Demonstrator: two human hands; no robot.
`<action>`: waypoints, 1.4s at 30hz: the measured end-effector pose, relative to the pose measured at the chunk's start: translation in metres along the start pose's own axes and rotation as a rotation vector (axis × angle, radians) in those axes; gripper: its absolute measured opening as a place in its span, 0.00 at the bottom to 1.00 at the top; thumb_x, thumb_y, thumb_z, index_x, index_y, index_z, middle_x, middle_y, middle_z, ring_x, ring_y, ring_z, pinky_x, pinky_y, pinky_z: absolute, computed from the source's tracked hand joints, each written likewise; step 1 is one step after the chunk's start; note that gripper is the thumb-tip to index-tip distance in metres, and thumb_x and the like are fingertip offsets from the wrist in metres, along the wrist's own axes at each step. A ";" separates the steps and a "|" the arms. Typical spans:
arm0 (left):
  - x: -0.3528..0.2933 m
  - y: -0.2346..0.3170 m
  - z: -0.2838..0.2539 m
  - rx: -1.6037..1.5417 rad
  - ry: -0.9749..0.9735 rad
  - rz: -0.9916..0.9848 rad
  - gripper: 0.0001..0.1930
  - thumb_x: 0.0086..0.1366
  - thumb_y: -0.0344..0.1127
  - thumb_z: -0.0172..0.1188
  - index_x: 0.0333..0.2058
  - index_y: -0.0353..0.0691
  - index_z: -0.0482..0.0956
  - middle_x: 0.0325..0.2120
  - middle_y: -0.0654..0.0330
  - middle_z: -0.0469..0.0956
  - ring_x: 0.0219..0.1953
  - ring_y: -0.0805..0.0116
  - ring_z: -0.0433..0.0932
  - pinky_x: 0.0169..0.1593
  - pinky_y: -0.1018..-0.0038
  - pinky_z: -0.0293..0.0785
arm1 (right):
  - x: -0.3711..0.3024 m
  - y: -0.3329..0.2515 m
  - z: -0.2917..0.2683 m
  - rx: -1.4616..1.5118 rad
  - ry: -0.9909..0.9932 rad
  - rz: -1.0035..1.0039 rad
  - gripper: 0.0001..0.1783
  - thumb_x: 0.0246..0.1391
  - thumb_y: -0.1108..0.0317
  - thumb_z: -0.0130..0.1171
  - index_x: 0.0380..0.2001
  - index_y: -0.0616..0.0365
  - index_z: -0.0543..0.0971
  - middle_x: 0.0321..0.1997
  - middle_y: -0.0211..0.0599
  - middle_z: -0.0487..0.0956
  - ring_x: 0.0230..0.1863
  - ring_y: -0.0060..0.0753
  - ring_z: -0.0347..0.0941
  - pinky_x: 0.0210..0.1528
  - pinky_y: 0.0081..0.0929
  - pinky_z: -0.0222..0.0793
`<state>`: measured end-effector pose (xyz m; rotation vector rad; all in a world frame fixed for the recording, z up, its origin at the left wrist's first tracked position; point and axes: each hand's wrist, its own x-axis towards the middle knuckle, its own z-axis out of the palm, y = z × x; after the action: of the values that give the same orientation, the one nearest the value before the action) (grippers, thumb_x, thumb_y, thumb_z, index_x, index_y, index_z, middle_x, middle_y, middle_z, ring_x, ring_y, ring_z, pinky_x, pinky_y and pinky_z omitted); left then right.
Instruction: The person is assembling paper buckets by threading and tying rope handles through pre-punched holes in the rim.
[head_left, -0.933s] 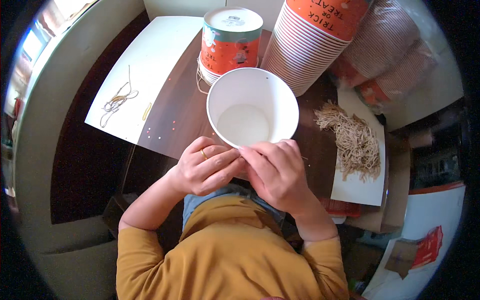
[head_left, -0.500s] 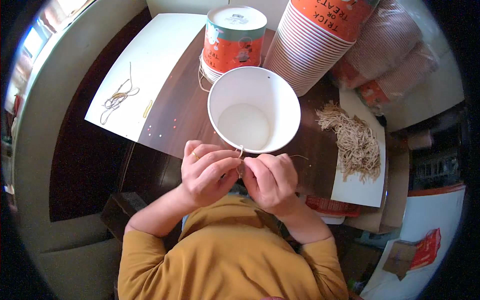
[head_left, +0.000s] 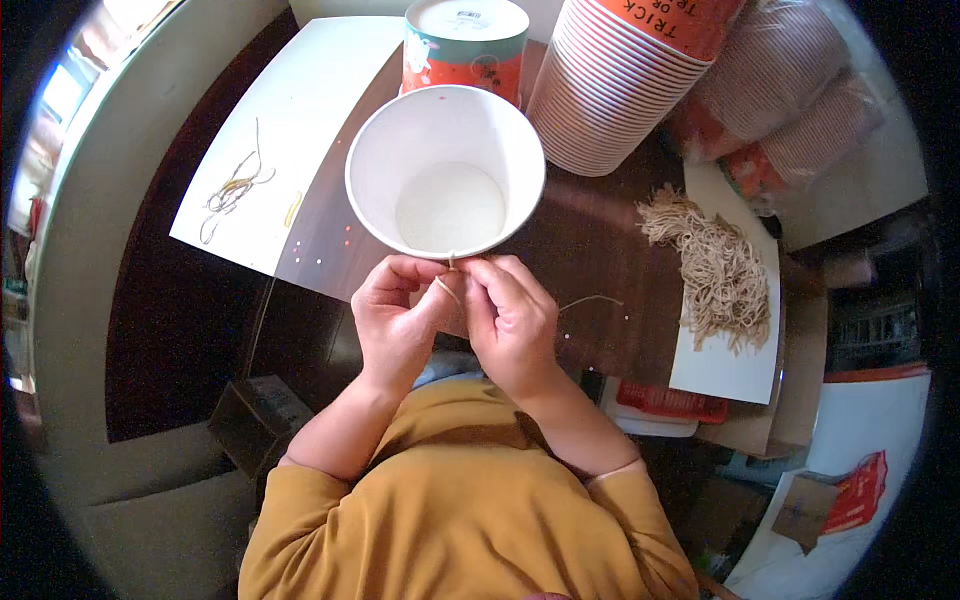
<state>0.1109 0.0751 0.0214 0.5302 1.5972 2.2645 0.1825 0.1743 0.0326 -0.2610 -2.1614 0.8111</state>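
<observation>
A white-lined paper bucket (head_left: 505,150) faces me with its mouth, and a small hole shows at its far rim. At the near rim a beige string (head_left: 452,262) passes over the edge. My left hand (head_left: 400,305) pinches the string there, and a strand runs across its thumb. Against it, my right hand (head_left: 512,318) is closed on the string from the other side, with its fingertips close to the left ones. The bucket's outer wall is mostly hidden. A loose string end (head_left: 595,298) trails on the table to the right of my right hand.
An upturned orange and green bucket (head_left: 465,55) stands behind. Right of it rises a tall stack of nested buckets (head_left: 610,95), with plastic-wrapped ones (head_left: 780,75) beyond. A beige string bundle (head_left: 722,275) lies on white card at right. Tangled cord (head_left: 235,190) lies on a left white sheet (head_left: 320,80).
The bucket has shifted left and away from me, and both hands have moved with it, up to its near rim. The string stays between my fingers.
</observation>
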 end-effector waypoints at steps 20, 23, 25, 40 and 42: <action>0.010 0.004 -0.023 0.649 0.052 0.598 0.08 0.51 0.20 0.66 0.31 0.36 0.80 0.28 0.56 0.81 0.30 0.70 0.79 0.36 0.79 0.72 | 0.006 -0.006 0.020 1.234 -0.072 0.878 0.08 0.55 0.72 0.57 0.38 0.60 0.81 0.33 0.30 0.80 0.32 0.17 0.71 0.39 0.18 0.67; 0.014 0.005 -0.024 0.729 0.033 0.753 0.11 0.46 0.20 0.65 0.31 0.38 0.80 0.26 0.59 0.80 0.28 0.64 0.78 0.36 0.72 0.70 | 0.007 -0.006 0.020 1.192 -0.060 0.841 0.08 0.57 0.72 0.55 0.38 0.62 0.80 0.34 0.30 0.80 0.33 0.17 0.71 0.40 0.18 0.68; 0.015 0.008 -0.027 0.860 -0.013 0.867 0.12 0.47 0.21 0.65 0.32 0.38 0.80 0.26 0.59 0.80 0.28 0.64 0.78 0.36 0.71 0.69 | 0.007 -0.004 0.017 1.038 -0.108 0.771 0.07 0.57 0.71 0.56 0.33 0.63 0.81 0.34 0.30 0.79 0.36 0.17 0.72 0.43 0.19 0.69; 0.021 0.011 -0.032 0.957 -0.083 1.074 0.10 0.47 0.25 0.65 0.31 0.40 0.78 0.25 0.63 0.78 0.26 0.68 0.76 0.36 0.70 0.69 | 0.009 0.009 0.016 1.395 -0.258 1.124 0.08 0.57 0.67 0.56 0.36 0.58 0.79 0.32 0.28 0.79 0.29 0.16 0.71 0.34 0.16 0.67; 0.021 0.012 -0.035 0.945 -0.061 1.066 0.10 0.47 0.26 0.66 0.31 0.40 0.78 0.25 0.63 0.78 0.26 0.68 0.76 0.37 0.70 0.70 | 0.012 0.013 0.010 1.413 -0.298 1.137 0.08 0.59 0.67 0.54 0.38 0.58 0.77 0.35 0.31 0.79 0.32 0.20 0.72 0.37 0.20 0.67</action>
<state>0.0753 0.0521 0.0243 2.0433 2.7159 1.7398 0.1656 0.1849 0.0266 -0.6073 -0.9911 2.8395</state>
